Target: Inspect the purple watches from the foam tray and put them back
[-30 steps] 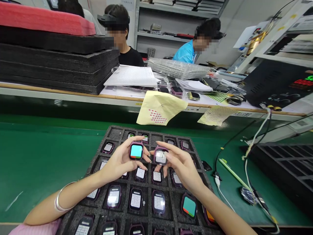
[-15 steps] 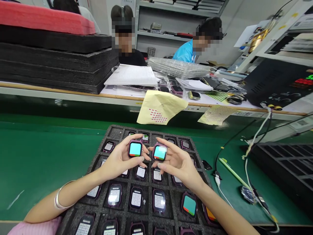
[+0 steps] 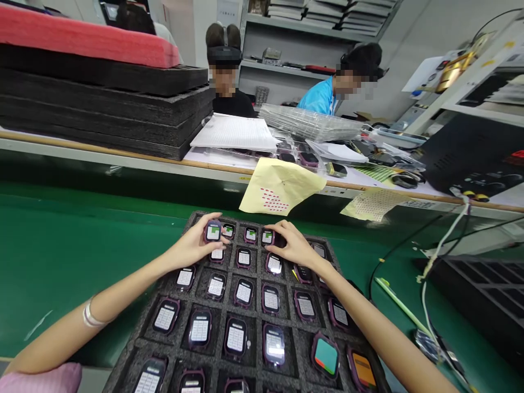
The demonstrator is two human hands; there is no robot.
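Note:
A black foam tray (image 3: 192, 221) lies on the green belt (image 3: 61, 245), its pockets filled with several purple smartwatches with lit white screens. My left hand (image 3: 190, 248) holds one watch (image 3: 213, 232) just above the tray's far left pockets, screen up. My right hand (image 3: 292, 245) is palm down over the far row, fingers curled onto a pocket beside a lit watch (image 3: 267, 237); what lies under it is hidden. Two watches at the near right show a teal screen (image 3: 326, 355) and an orange screen (image 3: 362, 371).
A stack of black foam trays (image 3: 102, 109) with red foam (image 3: 82, 41) on top stands at the back left. A yellow sheet (image 3: 282, 185) hangs off the bench. Cables (image 3: 429, 273), a green pen (image 3: 399, 303) and another black tray (image 3: 483, 284) lie right. Two people sit opposite.
Both hands have moved away from me and down to the tray's far row. The right hand has turned palm down, and its watch no longer shows. My view has shifted forward.

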